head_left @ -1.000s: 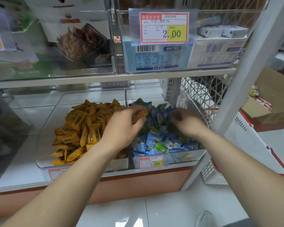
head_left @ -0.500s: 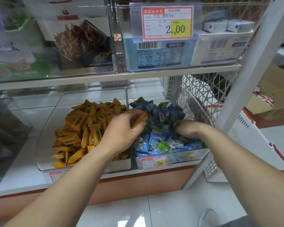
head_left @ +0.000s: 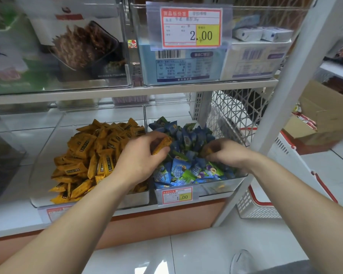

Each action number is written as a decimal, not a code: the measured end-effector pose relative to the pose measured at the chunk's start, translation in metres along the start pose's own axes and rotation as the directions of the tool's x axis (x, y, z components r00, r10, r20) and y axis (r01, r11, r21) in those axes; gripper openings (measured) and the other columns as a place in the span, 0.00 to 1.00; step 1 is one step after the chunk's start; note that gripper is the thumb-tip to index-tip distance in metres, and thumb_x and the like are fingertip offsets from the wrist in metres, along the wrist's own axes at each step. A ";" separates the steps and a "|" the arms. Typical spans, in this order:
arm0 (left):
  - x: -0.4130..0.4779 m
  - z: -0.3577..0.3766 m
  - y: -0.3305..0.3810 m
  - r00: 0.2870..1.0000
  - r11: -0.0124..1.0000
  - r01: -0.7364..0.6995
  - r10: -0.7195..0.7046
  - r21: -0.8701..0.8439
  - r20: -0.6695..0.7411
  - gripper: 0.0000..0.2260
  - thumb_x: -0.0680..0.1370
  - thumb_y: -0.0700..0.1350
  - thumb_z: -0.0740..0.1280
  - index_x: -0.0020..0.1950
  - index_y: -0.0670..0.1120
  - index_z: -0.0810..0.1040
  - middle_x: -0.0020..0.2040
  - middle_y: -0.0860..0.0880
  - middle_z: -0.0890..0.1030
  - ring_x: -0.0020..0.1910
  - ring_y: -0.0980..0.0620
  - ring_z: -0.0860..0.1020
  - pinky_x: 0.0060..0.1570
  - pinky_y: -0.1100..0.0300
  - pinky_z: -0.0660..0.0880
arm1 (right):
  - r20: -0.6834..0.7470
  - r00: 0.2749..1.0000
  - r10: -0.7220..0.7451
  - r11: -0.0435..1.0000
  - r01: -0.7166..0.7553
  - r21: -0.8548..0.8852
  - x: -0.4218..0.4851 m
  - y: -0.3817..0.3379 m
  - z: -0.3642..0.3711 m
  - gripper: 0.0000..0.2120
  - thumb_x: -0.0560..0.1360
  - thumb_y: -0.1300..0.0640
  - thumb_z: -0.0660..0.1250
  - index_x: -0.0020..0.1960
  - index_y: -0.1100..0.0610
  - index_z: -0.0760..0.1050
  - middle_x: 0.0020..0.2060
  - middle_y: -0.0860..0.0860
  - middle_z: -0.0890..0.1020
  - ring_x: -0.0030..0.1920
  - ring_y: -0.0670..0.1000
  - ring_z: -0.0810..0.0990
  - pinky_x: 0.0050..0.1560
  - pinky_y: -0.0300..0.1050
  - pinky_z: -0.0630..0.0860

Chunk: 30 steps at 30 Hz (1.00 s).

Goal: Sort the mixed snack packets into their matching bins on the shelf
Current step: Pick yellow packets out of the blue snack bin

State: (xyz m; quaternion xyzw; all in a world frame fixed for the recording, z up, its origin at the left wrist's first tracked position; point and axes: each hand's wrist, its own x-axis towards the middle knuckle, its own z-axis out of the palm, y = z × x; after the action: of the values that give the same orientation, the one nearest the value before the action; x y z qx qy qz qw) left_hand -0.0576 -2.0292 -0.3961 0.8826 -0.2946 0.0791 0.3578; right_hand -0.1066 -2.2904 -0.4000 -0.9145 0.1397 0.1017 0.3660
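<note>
White tiled floor (head_left: 236,250); white shelf post (head_left: 295,80); cardboard box (head_left: 329,115), red-trimmed basket (head_left: 265,206) right.

Glossy foil-like orange packets (head_left: 91,155) and blue packets (head_left: 183,171) fill clear plastic bins (head_left: 222,186) on a smooth white shelf (head_left: 14,218).

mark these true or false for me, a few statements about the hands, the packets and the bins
The left hand pinches an orange foil packet. True.
The clear plastic bin of blue packets stands left of the clear bin of orange packets. False: it stands right of it.
The red-and-yellow price tag on the blue packets' bin reads 2.00. False: it reads 1.00.
The right hand holds a second orange packet over the blue packets. True.
</note>
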 end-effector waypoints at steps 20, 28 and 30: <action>0.010 -0.017 0.032 0.983 0.712 0.100 -0.180 -0.695 -0.043 0.12 0.72 0.48 0.75 0.54 0.50 0.80 0.51 0.47 0.85 0.52 0.45 0.83 0.52 0.47 0.81 | -0.250 0.923 -0.291 0.632 0.382 0.674 -0.036 -0.056 0.018 0.11 0.71 0.65 0.76 0.51 0.53 0.83 0.45 0.50 0.87 0.48 0.48 0.85 0.46 0.39 0.80; 0.003 -0.065 -0.042 0.965 0.970 0.231 -0.219 0.073 -0.145 0.13 0.75 0.54 0.73 0.59 0.59 0.79 0.53 0.58 0.83 0.53 0.53 0.80 0.51 0.58 0.76 | -0.306 0.908 -0.285 0.954 0.300 0.001 -0.014 -0.028 0.012 0.11 0.70 0.56 0.77 0.51 0.50 0.82 0.48 0.47 0.84 0.49 0.47 0.82 0.47 0.39 0.75; 0.002 -0.066 -0.053 0.961 0.920 0.276 -0.252 0.279 -0.118 0.20 0.77 0.52 0.71 0.68 0.51 0.76 0.64 0.47 0.79 0.62 0.43 0.76 0.60 0.50 0.74 | -0.345 0.900 -0.268 0.963 0.252 -0.092 -0.007 -0.021 0.007 0.12 0.71 0.54 0.76 0.53 0.52 0.82 0.50 0.50 0.83 0.50 0.50 0.81 0.47 0.41 0.73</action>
State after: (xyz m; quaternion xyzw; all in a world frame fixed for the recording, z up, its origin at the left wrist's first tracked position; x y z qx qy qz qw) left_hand -0.0206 -1.9551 -0.3782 0.9535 -0.1435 0.1080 0.2420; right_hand -0.1065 -2.2695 -0.3892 -0.9362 0.0777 -0.1112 0.3241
